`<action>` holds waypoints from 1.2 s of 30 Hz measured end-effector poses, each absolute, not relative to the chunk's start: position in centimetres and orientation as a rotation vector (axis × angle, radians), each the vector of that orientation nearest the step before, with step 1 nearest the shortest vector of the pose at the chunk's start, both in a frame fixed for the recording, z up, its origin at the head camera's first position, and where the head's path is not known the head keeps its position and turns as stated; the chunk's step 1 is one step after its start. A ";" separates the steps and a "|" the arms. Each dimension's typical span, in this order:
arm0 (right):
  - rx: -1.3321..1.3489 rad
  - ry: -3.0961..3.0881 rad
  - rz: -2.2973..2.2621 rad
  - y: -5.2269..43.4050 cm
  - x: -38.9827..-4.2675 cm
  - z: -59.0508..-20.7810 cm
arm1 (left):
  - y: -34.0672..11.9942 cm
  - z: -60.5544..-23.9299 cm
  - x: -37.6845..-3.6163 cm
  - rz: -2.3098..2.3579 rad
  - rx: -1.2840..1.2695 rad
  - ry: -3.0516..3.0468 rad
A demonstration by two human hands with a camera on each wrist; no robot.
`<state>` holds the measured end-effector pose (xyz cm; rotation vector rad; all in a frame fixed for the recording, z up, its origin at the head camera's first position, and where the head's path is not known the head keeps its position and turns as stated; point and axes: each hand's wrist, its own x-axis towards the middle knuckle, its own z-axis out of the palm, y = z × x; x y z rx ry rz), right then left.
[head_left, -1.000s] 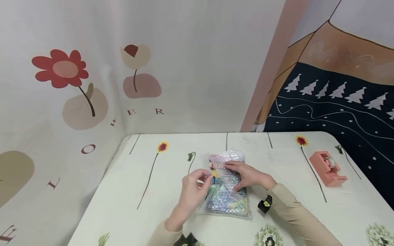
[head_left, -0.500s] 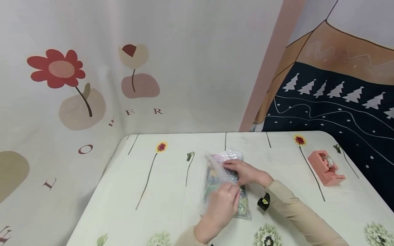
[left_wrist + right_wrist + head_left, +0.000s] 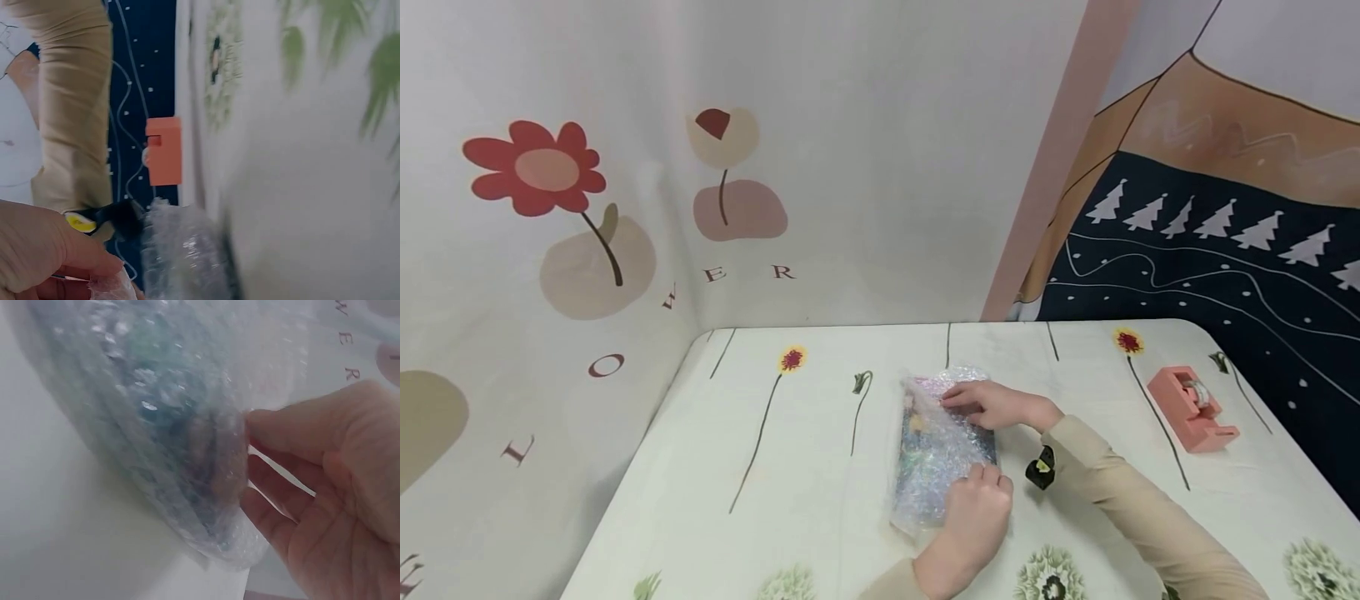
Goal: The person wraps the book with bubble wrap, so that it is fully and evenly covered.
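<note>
A flat, rectangular item with a colourful print [image 3: 916, 423] lies on the table under clear bubble wrap [image 3: 917, 475]. My left hand [image 3: 979, 512] pinches an edge of the wrap near the item's lower right corner; in the left wrist view the thumb and fingers of that left hand [image 3: 50, 256] close on the film. Across the upper right part of the package, my right hand [image 3: 996, 406] rests with its fingers extended on the wrap. The right wrist view has the fingertips of this right hand [image 3: 337, 481] against the bubble wrap [image 3: 156, 406]. Most of the print is blurred by the film.
A pink tape dispenser [image 3: 1191, 408] with a roll in it stands at the right side of the table [image 3: 760, 450], which has a flower-print cover. A black wrist device [image 3: 1041, 468] hangs under the right wrist. Printed curtains [image 3: 880, 167] rise behind the table.
My left hand has moved from the package's left side to its lower right, drawing a flap of bubble wrap over the printed item. The right hand stays on the upper right, shifted slightly up.
</note>
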<state>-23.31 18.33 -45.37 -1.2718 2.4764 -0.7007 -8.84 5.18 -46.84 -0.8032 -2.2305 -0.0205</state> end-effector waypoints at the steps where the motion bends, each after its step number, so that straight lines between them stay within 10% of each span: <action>1: -1.253 2.462 -0.738 18.4 -23.5 -45.4 | 5.4 -47.0 -8.8 0.006 -0.799 -2.241; 36: -1.405 2.747 -0.553 17.8 -22.3 -47.1 | 6.4 -48.5 -6.0 0.262 -0.752 -2.645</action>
